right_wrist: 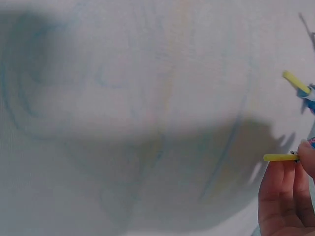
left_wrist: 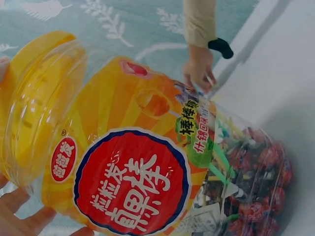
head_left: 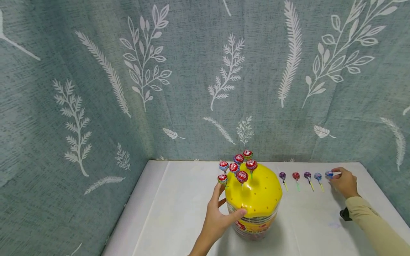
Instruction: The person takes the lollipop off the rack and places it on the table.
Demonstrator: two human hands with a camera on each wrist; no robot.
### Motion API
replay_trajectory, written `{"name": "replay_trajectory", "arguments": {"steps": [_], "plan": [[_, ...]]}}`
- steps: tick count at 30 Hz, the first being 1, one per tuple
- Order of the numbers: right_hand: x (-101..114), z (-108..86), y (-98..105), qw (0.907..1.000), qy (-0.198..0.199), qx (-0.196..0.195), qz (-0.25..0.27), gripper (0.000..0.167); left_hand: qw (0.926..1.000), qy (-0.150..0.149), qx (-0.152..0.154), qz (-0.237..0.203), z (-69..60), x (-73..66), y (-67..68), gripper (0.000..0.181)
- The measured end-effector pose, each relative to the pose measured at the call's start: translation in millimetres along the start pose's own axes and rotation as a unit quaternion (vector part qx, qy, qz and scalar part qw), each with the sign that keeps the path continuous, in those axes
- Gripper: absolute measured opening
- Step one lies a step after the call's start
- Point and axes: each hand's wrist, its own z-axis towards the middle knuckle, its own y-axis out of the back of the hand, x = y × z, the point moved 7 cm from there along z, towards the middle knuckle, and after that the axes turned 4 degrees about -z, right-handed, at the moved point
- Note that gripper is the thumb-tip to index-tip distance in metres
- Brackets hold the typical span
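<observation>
My left hand [head_left: 216, 217] holds the side of a clear plastic jar [head_left: 253, 227] with a yellow lid [head_left: 261, 193], thumb at the front rim. Several lollipops [head_left: 242, 176] with red wrappers stand upright in the lid's left and back part. In the left wrist view, more lollipops [left_wrist: 261, 196] show inside the jar beyond its orange label [left_wrist: 113, 103]. Over on the right, my right hand [head_left: 346, 183] pinches a blue-wrapped lollipop [head_left: 329, 174] at the end of a row. Its yellow stick [right_wrist: 279, 158] pokes out from the fingers in the right wrist view.
Left of the right hand lie a blue lollipop [head_left: 318, 176], a purple one [head_left: 308, 175], a red one [head_left: 296, 176] and a dark purple one [head_left: 282, 175], spaced apart on the white table [head_left: 179, 206]. A leaf-patterned curtain [head_left: 192, 71] stands behind.
</observation>
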Motion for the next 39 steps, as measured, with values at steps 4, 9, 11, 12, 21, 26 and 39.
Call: {"name": "replay_trajectory", "arguments": {"steps": [4,9,11,12,21,26,39], "plan": [[-2,-0.9,-5,1.0000,-0.005,-0.002,-0.005,0.031,1.0000,0.005,0.001,0.001,-0.1,0.1,0.2,0.079],[-4,-2.1,-9,0.9998,-0.018,-0.001,-0.010,0.030,1.0000,0.004,0.000,-0.002,-1.1,-0.5,0.0,0.080],[-5,-3.5,-9,0.9997,-0.020,0.001,-0.013,0.031,1.0000,0.004,0.000,-0.001,-1.7,-0.7,-0.3,0.081],[-4,-4.2,-9,0.9997,-0.020,0.002,-0.014,0.032,1.0000,0.005,-0.001,0.000,-1.8,-0.7,-0.3,0.081],[5,-6.0,4,0.9995,-0.028,0.012,-0.003,0.036,1.0000,0.001,0.000,-0.001,-1.6,-0.5,0.3,0.081],[14,-2.9,13,0.9999,-0.010,0.006,0.012,0.034,1.0000,0.005,0.001,-0.002,-1.9,-0.3,0.4,0.082],[-8,31.5,4,0.9980,0.006,-0.007,0.062,0.030,1.0000,0.003,-0.002,0.001,-2.6,-2.3,0.1,0.079]]}}
